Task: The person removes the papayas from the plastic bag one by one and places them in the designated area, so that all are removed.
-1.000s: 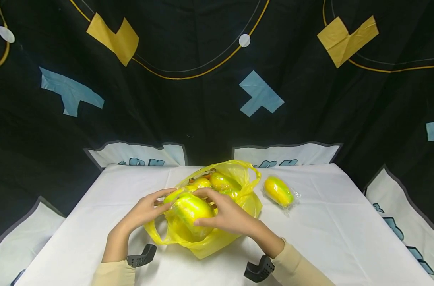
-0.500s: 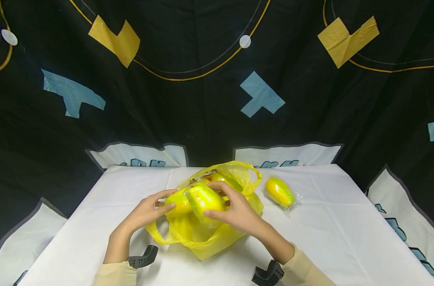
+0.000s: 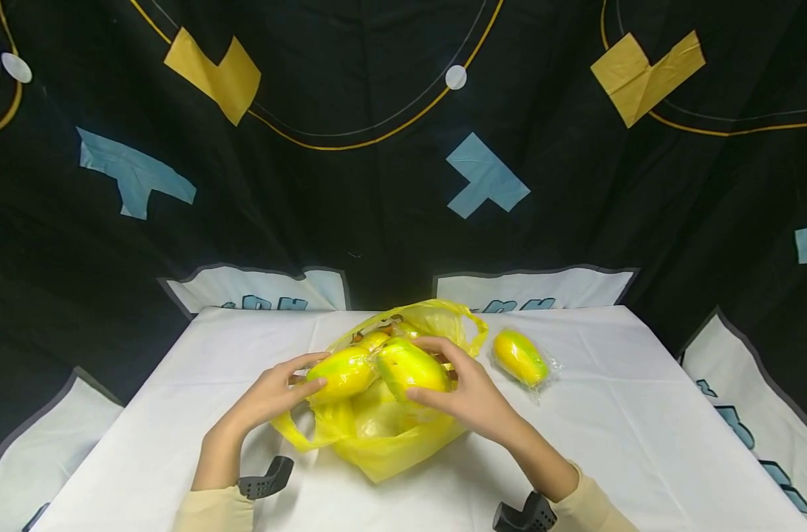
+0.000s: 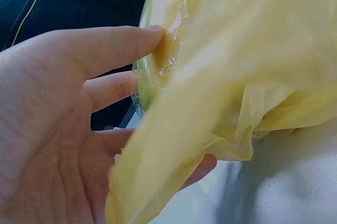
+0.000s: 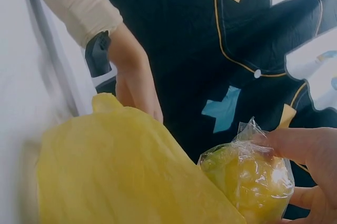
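In the head view a yellow plastic bag [image 3: 390, 451] sits on the table with its mouth spread and several wrapped, yellow-green mangoes inside. My left hand [image 3: 270, 391] grips one mango [image 3: 342, 372] at the bag's left side, thumb in front and fingers behind. The left wrist view shows that thumb on the clear wrap, with a bag handle [image 4: 163, 145] hanging across the palm. Over the bag's opening, my right hand [image 3: 470, 388] holds a second mango [image 3: 411, 367] between thumb and fingers. The right wrist view shows this mango [image 5: 247, 182] in crinkled clear film beside the bag's wall.
One more wrapped mango [image 3: 519, 357] lies on the white tablecloth [image 3: 616, 443], right of the bag. Behind the table hangs a dark patterned curtain [image 3: 377, 214]. A black wrist mount [image 3: 267, 479] sits on the left forearm.
My right hand has moved right with its mango, away from the left hand's mango, which now shows in full. My left hand has stayed almost in place. The loose mango has not moved.
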{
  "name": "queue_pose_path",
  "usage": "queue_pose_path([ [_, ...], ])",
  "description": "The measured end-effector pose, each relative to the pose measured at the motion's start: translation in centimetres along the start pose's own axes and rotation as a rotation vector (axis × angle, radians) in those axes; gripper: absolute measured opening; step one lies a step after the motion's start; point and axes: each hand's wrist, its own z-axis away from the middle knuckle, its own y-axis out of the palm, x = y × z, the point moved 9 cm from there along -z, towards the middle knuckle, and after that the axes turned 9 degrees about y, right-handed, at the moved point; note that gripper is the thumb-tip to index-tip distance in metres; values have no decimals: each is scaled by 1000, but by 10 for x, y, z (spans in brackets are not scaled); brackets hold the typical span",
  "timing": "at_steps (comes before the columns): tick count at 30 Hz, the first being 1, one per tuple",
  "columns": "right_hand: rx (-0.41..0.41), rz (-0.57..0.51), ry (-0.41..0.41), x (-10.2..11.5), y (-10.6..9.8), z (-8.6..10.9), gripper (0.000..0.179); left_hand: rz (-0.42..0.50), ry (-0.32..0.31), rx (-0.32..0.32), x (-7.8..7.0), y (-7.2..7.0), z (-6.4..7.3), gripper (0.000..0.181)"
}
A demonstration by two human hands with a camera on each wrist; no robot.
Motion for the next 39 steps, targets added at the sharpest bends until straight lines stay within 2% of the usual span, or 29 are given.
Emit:
queue_pose_path([
  [10,-42,-60,-11,-2,-24,13,61,2,2,4,0,-1,0,55],
  [17,-111,-24,0,-6,-48,18,62,10,2,5,0,-1,0,57],
  [29,-156,30,-4,-27,-72,26,57,16,-3,3,2,0,1,57],
  [39,-228,115,111,-59,-94,38,59,15,0,9,-2,0,1,56],
])
